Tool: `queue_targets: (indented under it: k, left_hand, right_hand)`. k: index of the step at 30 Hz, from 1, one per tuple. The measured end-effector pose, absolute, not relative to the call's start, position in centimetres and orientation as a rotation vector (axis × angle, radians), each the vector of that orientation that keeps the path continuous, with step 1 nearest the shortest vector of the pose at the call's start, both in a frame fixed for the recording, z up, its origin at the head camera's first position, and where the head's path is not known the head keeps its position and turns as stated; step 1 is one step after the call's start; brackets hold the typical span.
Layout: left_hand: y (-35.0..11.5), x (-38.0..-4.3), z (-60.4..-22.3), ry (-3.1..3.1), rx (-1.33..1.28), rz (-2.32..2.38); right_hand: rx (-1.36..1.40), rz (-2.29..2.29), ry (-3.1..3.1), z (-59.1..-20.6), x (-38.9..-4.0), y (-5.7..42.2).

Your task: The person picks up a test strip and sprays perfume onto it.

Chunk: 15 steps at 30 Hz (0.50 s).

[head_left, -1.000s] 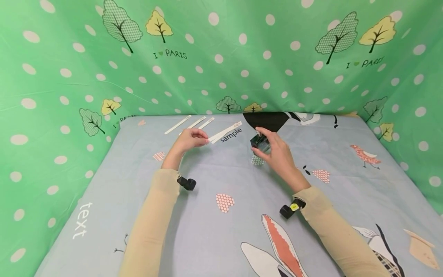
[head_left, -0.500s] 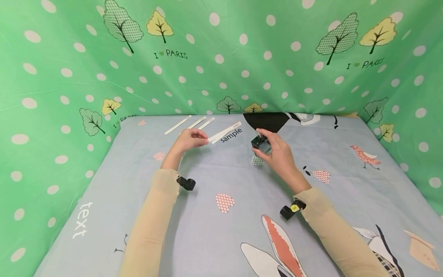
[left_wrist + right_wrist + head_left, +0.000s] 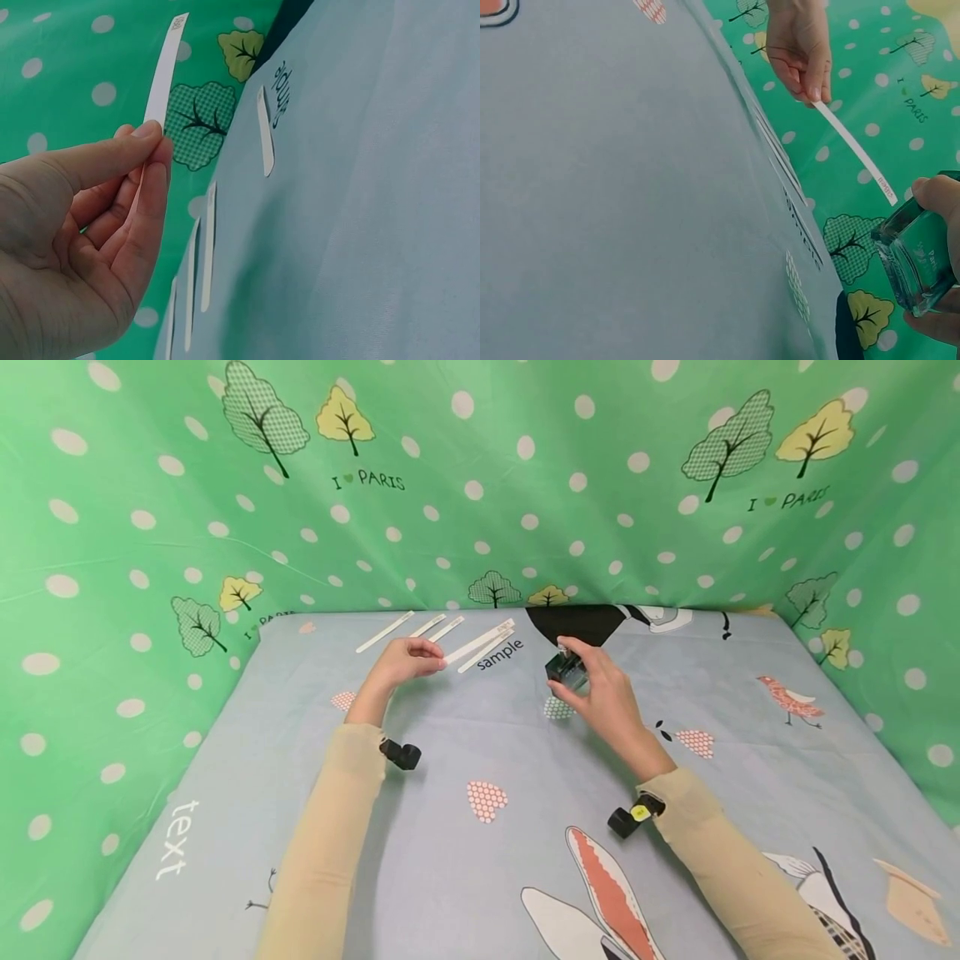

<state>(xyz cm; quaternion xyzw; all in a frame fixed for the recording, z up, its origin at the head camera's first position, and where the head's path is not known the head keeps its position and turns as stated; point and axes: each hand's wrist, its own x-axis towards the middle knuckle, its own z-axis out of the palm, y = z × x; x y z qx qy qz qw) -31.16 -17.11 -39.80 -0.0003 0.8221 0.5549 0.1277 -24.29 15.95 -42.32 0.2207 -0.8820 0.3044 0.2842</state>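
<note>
Between thumb and fingertips, my left hand (image 3: 408,662) pinches one end of a white perfume test strip (image 3: 162,79), its printed end pointing away, up off the cloth. Below it a second test strip (image 3: 486,652) lies on the cloth beside the printed word "sample". My right hand (image 3: 606,693) holds a dark green glass perfume bottle (image 3: 915,262), with a fingertip at its sprayer top and the thumb low on its side. In the right wrist view the held strip's printed end is near the bottle, apart from it. Fingers hide part of the bottle.
Several more test strips (image 3: 208,247) lie side by side at the back left of the table. A grey-blue printed cloth (image 3: 435,827) covers the table. Behind it hangs a green dotted curtain (image 3: 420,460), close to the table's back edge.
My left hand has shifted slightly left with its strip, so the held strip and the one lying below now look more separate. The right hand and bottle have hardly moved.
</note>
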Motion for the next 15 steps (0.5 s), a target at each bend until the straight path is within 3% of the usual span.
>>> queue_targets:
  k: [15]
  left_hand:
    - [-17.74, -31.86, -39.73, 2.382, -0.054, 1.675]
  right_hand:
    - [0.602, 0.821, -2.361, -42.39, -24.35, 15.96]
